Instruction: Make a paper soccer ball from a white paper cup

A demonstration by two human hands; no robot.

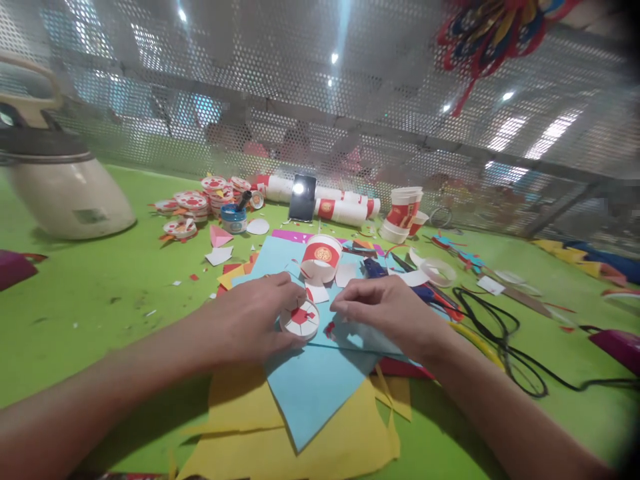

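My left hand (245, 317) is closed round the edge of a small white paper cup bottom (303, 328), which has a red shape and dark lines on its face. Beside it, my right hand (395, 310) has thumb and fingertips pinched together above light blue paper (320, 393); whatever sits between them is too small to make out. Small red paper scraps (329, 329) lie on the blue sheet between the hands. Just beyond, a cut red and white paper cup (321, 259) lies with its printed side toward me.
Yellow paper (300, 453) lies under the blue sheets. A black cable (500, 340) and a tape roll (438, 272) are at right. Farther back are stacked paper cups (401, 213), a phone (303, 198), a blue jar (233, 218), finished cup pieces (193, 203) and a large kettle (63, 187).
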